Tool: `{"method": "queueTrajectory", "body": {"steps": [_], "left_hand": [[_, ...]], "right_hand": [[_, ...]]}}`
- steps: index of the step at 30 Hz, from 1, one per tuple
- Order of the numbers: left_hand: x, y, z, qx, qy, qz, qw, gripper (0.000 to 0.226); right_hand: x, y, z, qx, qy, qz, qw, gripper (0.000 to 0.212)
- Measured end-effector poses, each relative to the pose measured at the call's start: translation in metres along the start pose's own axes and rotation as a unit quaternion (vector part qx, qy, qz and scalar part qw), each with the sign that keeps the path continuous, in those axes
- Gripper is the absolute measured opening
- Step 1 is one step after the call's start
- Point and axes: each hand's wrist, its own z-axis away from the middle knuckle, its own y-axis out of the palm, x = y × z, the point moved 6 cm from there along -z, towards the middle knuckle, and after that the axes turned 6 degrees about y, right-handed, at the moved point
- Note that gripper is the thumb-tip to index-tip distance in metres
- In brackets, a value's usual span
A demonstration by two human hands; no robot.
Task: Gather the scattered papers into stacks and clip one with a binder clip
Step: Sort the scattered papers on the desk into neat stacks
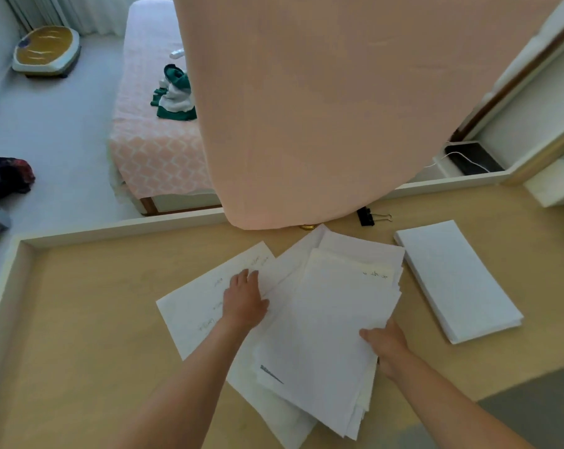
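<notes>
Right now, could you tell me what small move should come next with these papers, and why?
Probably slide the left hand rightward, drawing the sheet under it onto the loose pile that the right hand grips; the pile is fanned and unclipped.

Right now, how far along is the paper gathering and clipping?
Done: one neat stack lies squared at the right. In hand: the left hand presses flat on a loose sheet while the right hand grips the edge of the uneven pile. Left: squaring that pile and clipping; the binder clip lies untouched on the desk.
</notes>
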Motion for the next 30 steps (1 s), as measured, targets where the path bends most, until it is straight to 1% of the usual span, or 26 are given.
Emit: {"method": "queueTrajectory", "body": {"steps": [3,5,7,9,11,14,16,18,19,20,22,23,24,25,27,28,30], "left_hand": [[0.01,0.01,-0.008,0.034,-0.005,-0.047,0.998,0.104],[0.006,0.014,-0.008,0.033,-0.007,-0.063,0.997,0.109],[0.002,0.016,-0.007,0.028,-0.036,-0.027,0.999,0.105],[0.003,0.02,-0.005,0.04,-0.069,0.023,0.997,0.094],[0.008,0.022,-0.002,0.044,-0.093,0.058,0.993,0.073],[0.014,0.019,0.007,0.038,-0.105,0.108,0.988,0.037],[0.016,0.019,0.015,0.033,-0.105,0.184,0.977,0.02],[0.018,0.017,0.025,0.001,-0.128,0.292,0.948,0.015],[0.02,0.015,0.032,-0.025,-0.154,0.356,0.921,0.014],[0.022,0.014,0.042,-0.052,-0.184,0.418,0.888,0.016],[0.026,0.016,0.065,-0.103,-0.235,0.509,0.822,0.029],[0.029,0.019,0.077,-0.12,-0.251,0.532,0.8,0.036],[0.031,0.023,0.09,-0.127,-0.26,0.535,0.794,0.04],[0.034,0.027,0.102,-0.122,-0.264,0.523,0.801,0.042],[0.036,0.036,0.123,-0.072,-0.268,0.468,0.839,0.037],[0.037,0.04,0.131,-0.029,-0.266,0.434,0.86,0.034],[0.037,0.048,0.144,0.068,-0.265,0.39,0.88,0.027]], "right_hand": [[-0.013,-0.013,-0.008,-0.026,0.027,-0.012,0.999,0.078],[-0.021,-0.016,-0.013,-0.036,0.039,-0.022,0.998,0.071],[-0.029,-0.015,-0.016,-0.035,0.052,-0.023,0.998,0.069],[-0.034,-0.012,-0.018,-0.033,0.063,-0.015,0.997,0.079],[-0.032,-0.01,-0.018,-0.037,0.059,-0.013,0.998,0.082],[-0.023,-0.008,-0.015,-0.035,0.05,-0.013,0.998,0.074],[-0.02,-0.008,-0.019,-0.028,0.041,-0.009,0.999,0.066],[-0.016,-0.006,-0.022,-0.012,0.034,-0.018,0.999,0.054],[-0.013,-0.005,-0.023,0.0,0.031,-0.026,0.999,0.049],[-0.011,-0.004,-0.024,0.017,0.032,-0.038,0.999,0.045],[-0.008,0.002,-0.025,0.068,0.044,-0.063,0.995,0.038],[-0.008,0.005,-0.026,0.1,0.055,-0.067,0.991,0.038],[-0.008,0.009,-0.026,0.131,0.064,-0.062,0.987,0.039],[-0.007,0.011,-0.025,0.155,0.068,-0.047,0.984,0.038],[-0.006,0.014,-0.026,0.171,0.054,-0.004,0.984,0.036],[-0.004,0.013,-0.025,0.161,0.034,0.025,0.986,0.035],[0.006,0.01,-0.021,0.13,-0.019,0.086,0.988,0.03]]}}
